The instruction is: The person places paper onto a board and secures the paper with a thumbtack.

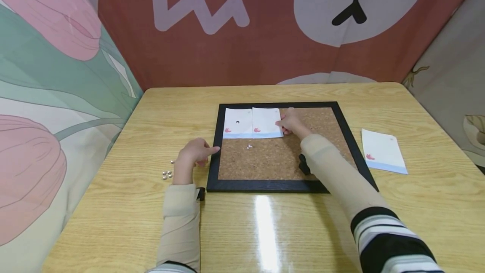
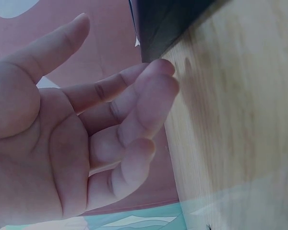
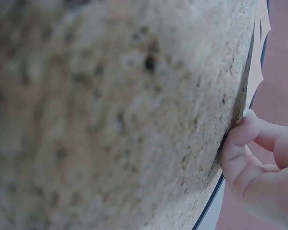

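A black-framed cork board lies on the table. Along its top left, two white note sheets with a blue lower band sit side by side. One small dark pin is on the left sheet. My right hand pinches the right edge of the second sheet; in the right wrist view its thumb and index fingertips meet at the paper edge. Beside the board's left frame, my left hand holds nothing, its fingers loosely bent and thumb apart in the left wrist view.
Several small silvery round pins lie on the table left of the left wrist. Tiny shiny bits lie on the cork below the sheets. A third white sheet rests on the table right of the board. Printed cloth hangs behind.
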The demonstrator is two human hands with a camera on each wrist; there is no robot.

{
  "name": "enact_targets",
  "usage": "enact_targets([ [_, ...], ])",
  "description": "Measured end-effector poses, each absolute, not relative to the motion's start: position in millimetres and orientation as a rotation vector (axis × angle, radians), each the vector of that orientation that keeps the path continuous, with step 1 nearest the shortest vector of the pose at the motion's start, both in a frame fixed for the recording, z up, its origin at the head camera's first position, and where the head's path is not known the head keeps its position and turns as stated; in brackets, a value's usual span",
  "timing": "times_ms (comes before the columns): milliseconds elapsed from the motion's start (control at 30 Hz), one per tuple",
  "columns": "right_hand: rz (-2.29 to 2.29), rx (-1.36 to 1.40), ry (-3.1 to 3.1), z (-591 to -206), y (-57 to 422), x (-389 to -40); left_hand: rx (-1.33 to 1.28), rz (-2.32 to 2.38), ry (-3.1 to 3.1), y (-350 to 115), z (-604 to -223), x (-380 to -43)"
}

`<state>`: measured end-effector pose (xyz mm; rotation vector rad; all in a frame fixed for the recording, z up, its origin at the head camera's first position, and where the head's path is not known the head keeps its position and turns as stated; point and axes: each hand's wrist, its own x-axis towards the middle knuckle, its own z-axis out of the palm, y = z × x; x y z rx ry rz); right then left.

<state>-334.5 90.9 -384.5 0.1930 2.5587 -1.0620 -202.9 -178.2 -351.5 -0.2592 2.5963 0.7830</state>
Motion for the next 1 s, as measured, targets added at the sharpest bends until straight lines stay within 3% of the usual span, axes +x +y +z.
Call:
enact_targets([
  [1000, -1.05, 0.206, 2.617, -383.4, 86.5, -329.1, -0.273, 0.788, 2.593, -179.6, -350.5, -202.6],
])
